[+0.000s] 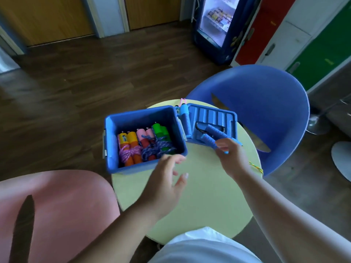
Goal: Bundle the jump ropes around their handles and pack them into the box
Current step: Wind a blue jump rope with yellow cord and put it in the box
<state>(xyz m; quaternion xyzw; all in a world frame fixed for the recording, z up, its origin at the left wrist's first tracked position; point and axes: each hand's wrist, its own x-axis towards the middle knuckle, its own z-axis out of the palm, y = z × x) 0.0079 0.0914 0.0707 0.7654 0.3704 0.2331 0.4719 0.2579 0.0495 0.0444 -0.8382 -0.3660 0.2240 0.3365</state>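
Dark wood flooring is seen beneath a round pale-yellow tabletop [199, 196], which is flanked by a blue plastic shell chair [266, 103] and a pink chair [57, 205]. An open blue plastic box [112, 145] is set on the table's far-left part. Its ribbed blue lid [214, 114] is laid flat just right of it.

Right hand [230, 156]: the fingers are curled, with thumb and fingertips pinched round the near ends of two blue foam-grip jump-rope handles [210, 132]. Both long axes are directed from the hand up-left and away, with the far ends over the lid. A yellow-green braided rope [257, 168] is seen by the right wrist at the table edge.

Left hand [167, 179]: it is held open with fingers loosely spread and nothing held. The fingertips are at the box's near-right corner; contact cannot be resolved because of blur.

Inside the box, three bundles are packed side by side, with long axes running near to far:
- yellow-orange handles wound with pink rope [129, 149]
- pink-red handles with blue rope [147, 143]
- green handles [160, 131]

A further light-blue handle [185, 118] is lodged between box and lid, pointing away.
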